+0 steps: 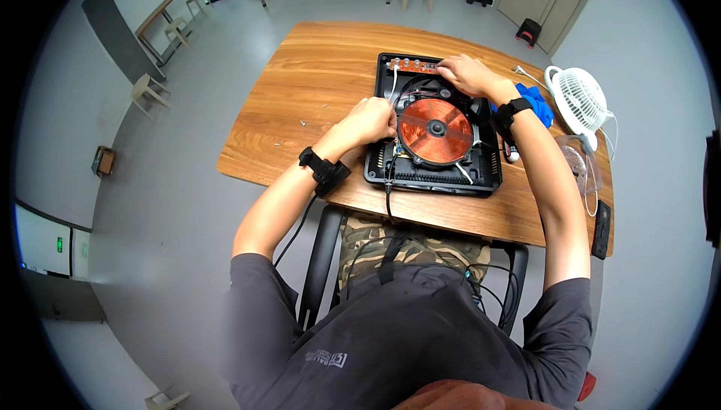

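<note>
An opened induction cooker [483,179], a black plastic housing with its inside bare, lies on the wooden table in front of me. Its round copper coil [419,134] sits in the middle, with dark strips across it. My left hand [369,120] is closed at the coil's left edge, its fingertips pinched down into the housing; what they hold is hidden. Along the far edge runs a narrow orange circuit board [405,65] with several round buttons. My right hand [472,76] reaches over the far right corner, fingers bent and closed on the board's right end.
Right of the cooker are a blue cloth [535,102], a white fan [578,99], a clear plastic container [577,162] and a black bar-shaped object [601,230]. Small bits lie on the wooden table [282,94] at left. A black cord [388,196] hangs over the near edge.
</note>
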The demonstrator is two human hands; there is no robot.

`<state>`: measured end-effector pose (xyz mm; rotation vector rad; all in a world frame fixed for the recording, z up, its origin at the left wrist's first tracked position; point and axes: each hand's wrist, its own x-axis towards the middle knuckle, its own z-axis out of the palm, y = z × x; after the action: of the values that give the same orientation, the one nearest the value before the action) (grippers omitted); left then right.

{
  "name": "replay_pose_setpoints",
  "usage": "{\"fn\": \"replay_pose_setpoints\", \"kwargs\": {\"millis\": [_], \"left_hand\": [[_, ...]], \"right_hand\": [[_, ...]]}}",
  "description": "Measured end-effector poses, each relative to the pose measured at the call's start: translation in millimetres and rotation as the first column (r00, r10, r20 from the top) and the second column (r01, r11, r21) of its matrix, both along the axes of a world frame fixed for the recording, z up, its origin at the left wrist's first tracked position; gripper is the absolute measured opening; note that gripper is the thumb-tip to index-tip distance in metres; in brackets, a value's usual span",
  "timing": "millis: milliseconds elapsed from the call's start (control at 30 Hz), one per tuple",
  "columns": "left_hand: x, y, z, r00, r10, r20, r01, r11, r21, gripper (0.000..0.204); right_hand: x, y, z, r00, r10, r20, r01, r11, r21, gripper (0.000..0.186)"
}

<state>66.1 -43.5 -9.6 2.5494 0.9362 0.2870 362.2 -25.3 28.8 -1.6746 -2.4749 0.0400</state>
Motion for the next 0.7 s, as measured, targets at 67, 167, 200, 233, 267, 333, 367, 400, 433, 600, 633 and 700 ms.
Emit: {"fn": "replay_pose_setpoints", "kwargs": {"millis": [67, 167, 200, 233, 267, 333, 367, 400, 433, 600, 633, 700], "left_hand": [[0, 0, 0, 1.0, 0.026, 0.007, -0.025, 0.999, -0.023, 0.011], [1, -1, -3, 0.999, 0.033, 0.032, -0.033, 0.999, -0.011, 0.01], [1, -1, -4, 0.999, 0.03, 0.044, -0.03, 1.0, 0.0, 0.01], [0, -1, -1, 0.999, 0.038, 0.028, -0.037, 0.998, -0.049, 0.009], [0, -2, -1, 0.999, 0.037, 0.028, -0.036, 0.999, -0.031, 0.01], [1, -5, -1, 0.999, 0.037, 0.027, -0.037, 0.999, 0.006, 0.014], [2, -7, -1, 0.999, 0.054, 0.005, -0.054, 0.998, 0.028, 0.012], [3, -9, -1, 0.999, 0.054, -0.005, -0.053, 0.997, 0.056, 0.012], [5, -11, -1, 0.998, 0.055, -0.016, -0.053, 0.995, 0.084, 0.012], [9, -7, -3, 0.996, 0.076, -0.054, -0.072, 0.994, 0.081, 0.008], [11, -5, -3, 0.992, 0.09, -0.084, -0.084, 0.993, 0.08, 0.008], [13, -4, -3, 0.982, 0.118, -0.145, -0.107, 0.991, 0.079, 0.008]], "right_hand": [[10, 2, -3, 0.999, -0.025, -0.04, 0.022, 0.997, -0.069, 0.044], [17, 3, -14, 0.998, -0.013, -0.06, 0.009, 0.998, -0.06, 0.045], [17, 5, -19, 0.998, -0.018, -0.062, 0.015, 0.999, -0.045, 0.045], [15, 8, -20, 0.997, 0.012, -0.077, -0.016, 0.999, -0.05, 0.045], [14, 9, -21, 0.997, 0.006, -0.075, -0.012, 0.997, -0.081, 0.045], [9, 11, -24, 0.996, 0.02, -0.082, -0.025, 0.998, -0.054, 0.045], [8, 11, -24, 0.999, -0.013, -0.052, 0.011, 0.998, -0.054, 0.045], [8, 11, -22, 0.998, -0.01, -0.07, 0.006, 0.998, -0.061, 0.045], [7, 12, -23, 0.996, -0.006, -0.089, 0.0, 0.998, -0.07, 0.045], [10, 15, -24, 0.993, 0.025, -0.119, -0.036, 0.995, -0.088, 0.047], [10, 16, -23, 0.993, 0.039, -0.113, -0.049, 0.995, -0.085, 0.048], [9, 15, -23, 0.993, 0.037, -0.114, -0.049, 0.993, -0.105, 0.048]]}}
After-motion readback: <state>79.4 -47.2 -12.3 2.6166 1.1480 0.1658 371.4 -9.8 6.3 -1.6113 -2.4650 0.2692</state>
